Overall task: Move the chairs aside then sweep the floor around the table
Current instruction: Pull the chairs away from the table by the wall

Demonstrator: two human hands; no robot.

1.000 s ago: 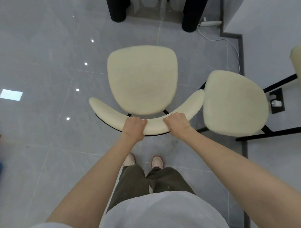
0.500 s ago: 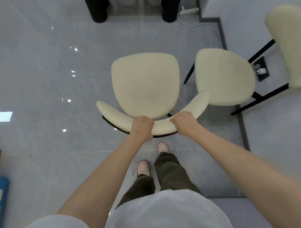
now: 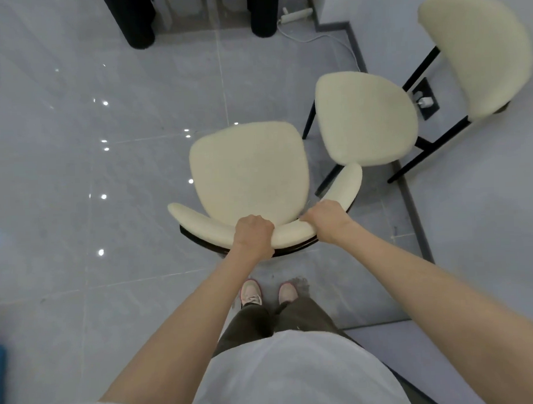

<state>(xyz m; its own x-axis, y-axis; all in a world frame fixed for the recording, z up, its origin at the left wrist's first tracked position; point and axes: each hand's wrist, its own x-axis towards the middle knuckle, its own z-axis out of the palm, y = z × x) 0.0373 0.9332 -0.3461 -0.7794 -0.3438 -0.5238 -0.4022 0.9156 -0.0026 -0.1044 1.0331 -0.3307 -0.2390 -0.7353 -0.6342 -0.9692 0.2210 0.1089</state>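
The left hand (image 3: pixel 254 234) is gripping the curved backrest (image 3: pixel 205 225) of the cream padded, black-framed chair (image 3: pixel 249 172), fingers curled over its top edge; the right hand (image 3: pixel 327 219) is clasping the same backrest nearby. That chair is standing on the glossy grey tiled floor (image 3: pixel 77 178), just beside a second cream padded chair (image 3: pixel 365 116).

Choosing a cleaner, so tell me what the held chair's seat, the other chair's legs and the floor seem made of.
Seat of the held chair: cream upholstery, matte and padded, probably fabric or faux leather. Other chair's legs: thin, black, likely painted metal, possibly wood. Floor: glossy grey tiles; grout lines and lamp reflections show.
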